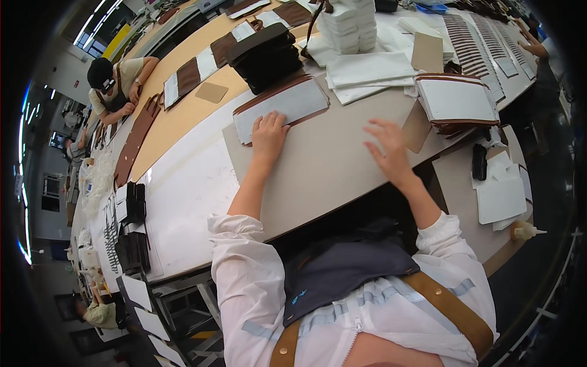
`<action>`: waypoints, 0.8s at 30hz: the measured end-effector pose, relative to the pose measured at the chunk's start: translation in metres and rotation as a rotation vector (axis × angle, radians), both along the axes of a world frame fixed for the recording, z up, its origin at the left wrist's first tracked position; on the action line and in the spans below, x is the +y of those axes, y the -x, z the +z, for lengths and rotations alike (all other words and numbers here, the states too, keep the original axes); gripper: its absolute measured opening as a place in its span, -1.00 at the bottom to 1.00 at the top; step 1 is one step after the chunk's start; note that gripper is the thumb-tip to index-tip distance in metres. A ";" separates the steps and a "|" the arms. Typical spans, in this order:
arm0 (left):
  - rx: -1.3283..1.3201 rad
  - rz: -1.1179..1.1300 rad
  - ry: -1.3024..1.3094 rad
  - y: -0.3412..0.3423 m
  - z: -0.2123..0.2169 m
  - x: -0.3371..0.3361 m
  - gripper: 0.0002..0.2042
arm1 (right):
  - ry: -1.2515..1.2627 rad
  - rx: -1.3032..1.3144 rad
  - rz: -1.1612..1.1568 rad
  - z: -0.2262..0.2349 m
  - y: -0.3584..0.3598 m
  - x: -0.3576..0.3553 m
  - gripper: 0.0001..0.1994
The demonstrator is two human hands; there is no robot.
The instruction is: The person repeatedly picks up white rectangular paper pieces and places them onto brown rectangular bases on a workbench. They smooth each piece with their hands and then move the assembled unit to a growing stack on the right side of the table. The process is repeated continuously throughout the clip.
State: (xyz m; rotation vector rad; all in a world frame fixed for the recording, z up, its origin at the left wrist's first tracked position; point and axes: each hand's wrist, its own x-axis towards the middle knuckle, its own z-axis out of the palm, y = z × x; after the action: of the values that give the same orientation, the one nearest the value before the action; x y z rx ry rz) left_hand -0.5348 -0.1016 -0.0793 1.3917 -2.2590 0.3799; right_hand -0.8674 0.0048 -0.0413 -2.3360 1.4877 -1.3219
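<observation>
My left hand (269, 136) lies with its fingers stretched out on the near edge of a flat panel (296, 105), pale grey-white on top with a dark brown border showing around it. The panel rests on the grey work board (318, 165). My right hand (389, 148) hovers over the board to the right, its fingers apart and holding nothing, slightly blurred. Beyond the panel rises a stack of black folded pieces (263, 58). To the right of my right hand sits a pile of similar white-topped panels with brown edges (458, 101).
White padded pieces (348, 30) are stacked at the back, beside flat white sheets (370, 68). A side table at right holds white cards (501, 196), a black stapler-like object (479, 162) and a nozzle bottle (524, 230). A co-worker (116, 82) leans over the table at far left.
</observation>
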 end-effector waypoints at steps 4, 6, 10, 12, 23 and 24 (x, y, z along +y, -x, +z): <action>-0.193 -0.141 0.136 0.002 0.006 0.000 -0.85 | -0.136 -0.001 0.104 -0.028 -0.038 0.019 -0.71; -0.331 -0.112 0.170 0.002 0.013 -0.001 -0.92 | -0.094 0.027 0.105 -0.027 -0.040 0.019 -0.73; -0.459 -0.098 0.199 0.003 0.020 -0.008 -0.96 | -0.128 -0.046 0.091 -0.031 -0.038 0.017 -0.77; -0.508 -0.053 0.183 0.001 0.021 -0.012 -0.89 | -0.120 -0.047 0.096 -0.030 -0.038 0.018 -0.78; -0.540 -0.091 0.202 -0.014 0.019 -0.005 -0.80 | -0.094 -0.055 0.067 -0.027 -0.040 0.019 -0.81; -0.580 -0.079 0.224 -0.015 0.017 -0.006 -0.79 | -0.090 -0.054 0.068 -0.027 -0.040 0.018 -0.81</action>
State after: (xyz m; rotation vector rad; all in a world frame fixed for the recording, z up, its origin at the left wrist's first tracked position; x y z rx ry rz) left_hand -0.5195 -0.1073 -0.0619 1.1752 -2.5973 1.0909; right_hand -0.8275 0.0229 -0.0686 -2.2560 1.4090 -1.2641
